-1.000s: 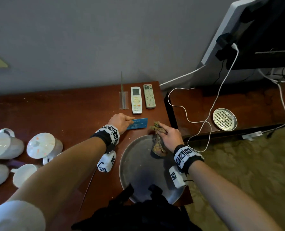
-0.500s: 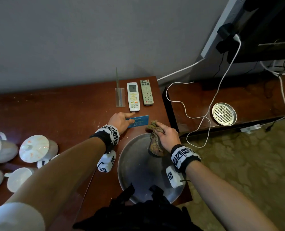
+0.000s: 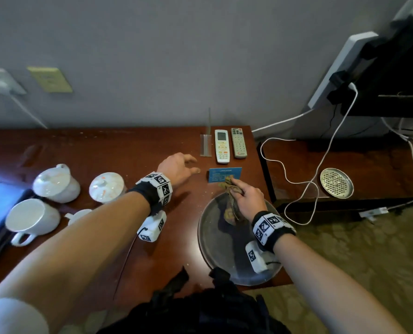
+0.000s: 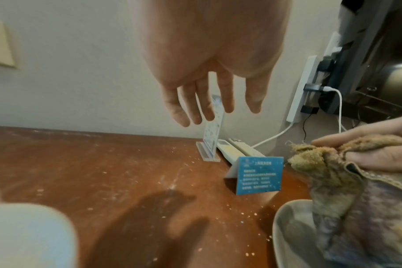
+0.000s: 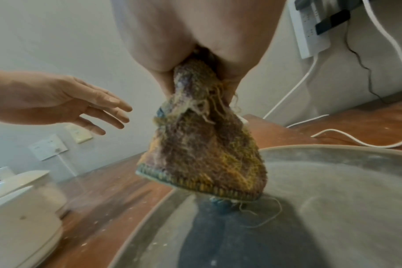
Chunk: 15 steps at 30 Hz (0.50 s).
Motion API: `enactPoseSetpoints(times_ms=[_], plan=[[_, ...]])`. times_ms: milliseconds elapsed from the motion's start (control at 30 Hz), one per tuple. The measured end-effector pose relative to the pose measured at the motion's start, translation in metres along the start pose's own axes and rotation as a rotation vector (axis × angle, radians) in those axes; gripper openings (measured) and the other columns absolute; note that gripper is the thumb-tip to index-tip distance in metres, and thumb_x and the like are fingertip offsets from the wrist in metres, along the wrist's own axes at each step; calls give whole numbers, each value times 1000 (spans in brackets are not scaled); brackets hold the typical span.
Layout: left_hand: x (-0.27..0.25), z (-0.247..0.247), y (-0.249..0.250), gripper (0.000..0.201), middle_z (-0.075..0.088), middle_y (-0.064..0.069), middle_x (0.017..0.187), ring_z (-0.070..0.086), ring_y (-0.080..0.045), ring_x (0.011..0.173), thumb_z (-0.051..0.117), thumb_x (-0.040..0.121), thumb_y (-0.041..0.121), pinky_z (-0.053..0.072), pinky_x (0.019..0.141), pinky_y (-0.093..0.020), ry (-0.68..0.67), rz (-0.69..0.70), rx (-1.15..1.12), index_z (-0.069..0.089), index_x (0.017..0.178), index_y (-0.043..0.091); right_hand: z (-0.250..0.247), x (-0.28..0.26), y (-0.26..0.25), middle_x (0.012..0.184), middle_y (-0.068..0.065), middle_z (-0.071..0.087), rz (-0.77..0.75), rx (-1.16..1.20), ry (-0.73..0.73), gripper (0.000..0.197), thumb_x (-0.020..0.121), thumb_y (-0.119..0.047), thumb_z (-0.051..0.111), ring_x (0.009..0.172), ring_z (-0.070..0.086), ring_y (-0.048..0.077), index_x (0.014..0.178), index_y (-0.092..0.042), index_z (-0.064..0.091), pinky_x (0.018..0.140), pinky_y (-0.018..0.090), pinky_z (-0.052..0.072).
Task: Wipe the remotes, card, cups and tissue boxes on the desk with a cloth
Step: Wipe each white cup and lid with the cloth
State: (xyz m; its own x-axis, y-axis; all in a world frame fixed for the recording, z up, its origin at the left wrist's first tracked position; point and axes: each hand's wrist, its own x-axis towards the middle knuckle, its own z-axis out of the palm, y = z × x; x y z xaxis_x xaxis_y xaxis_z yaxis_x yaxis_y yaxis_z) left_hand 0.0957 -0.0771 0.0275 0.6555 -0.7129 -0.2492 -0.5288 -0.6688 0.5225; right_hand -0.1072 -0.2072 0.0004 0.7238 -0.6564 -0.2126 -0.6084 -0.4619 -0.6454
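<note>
The blue card (image 3: 225, 174) (image 4: 259, 175) stands on the brown desk (image 3: 104, 153), just in front of a white remote (image 3: 222, 146) and a grey remote (image 3: 238, 146). My right hand (image 3: 235, 184) (image 5: 195, 45) grips a frayed brown cloth (image 3: 232, 206) (image 4: 328, 181) (image 5: 202, 145); the cloth's top touches the card's near edge and the rest hangs over a round metal tray (image 3: 215, 239). My left hand (image 3: 194, 165) (image 4: 209, 108) hovers open above the desk, left of the card, holding nothing. White cups (image 3: 55, 183) (image 3: 107, 188) (image 3: 31, 219) sit at the left.
A clear sign holder (image 3: 206, 145) stands left of the remotes. The desk ends just right of the remotes; a lower shelf there carries a white cable (image 3: 294, 179) and a perforated metal disc (image 3: 336, 183). Crumbs speckle the desk.
My left hand has let go of the card, lifted and drawn back to the left with fingers spread. The right hand still holds the cloth at the card.
</note>
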Motion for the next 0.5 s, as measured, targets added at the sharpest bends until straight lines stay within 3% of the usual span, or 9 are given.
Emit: enactPoseSetpoints(times_ms=[167,333,500], plan=[[-52,-40,-37,47,52,-1,139,54,-23,122,68,85,53,45,101,-38,66,-27,52,61,128,34,25,-23,-46,131,2,64,-116,-10,-41,38,96,-20,58,122,57,26,133,-30,59,107,39,43],[-104,-75,-85,58,48,-3,144,49,-23,129,70,85,50,41,105,-40,123,-91,36,53,137,31,52,-43,-88,137,-3,60,-189,-42,-75,37,98,-26,56,126,53,25,134,-32,58,110,35,39],[-148,-82,-127,62,48,-7,143,48,-27,128,69,86,48,42,105,-43,144,-173,-14,47,142,29,79,-66,-113,137,-2,59,-232,-71,-100,37,98,-26,56,127,53,23,135,-31,59,110,32,38]])
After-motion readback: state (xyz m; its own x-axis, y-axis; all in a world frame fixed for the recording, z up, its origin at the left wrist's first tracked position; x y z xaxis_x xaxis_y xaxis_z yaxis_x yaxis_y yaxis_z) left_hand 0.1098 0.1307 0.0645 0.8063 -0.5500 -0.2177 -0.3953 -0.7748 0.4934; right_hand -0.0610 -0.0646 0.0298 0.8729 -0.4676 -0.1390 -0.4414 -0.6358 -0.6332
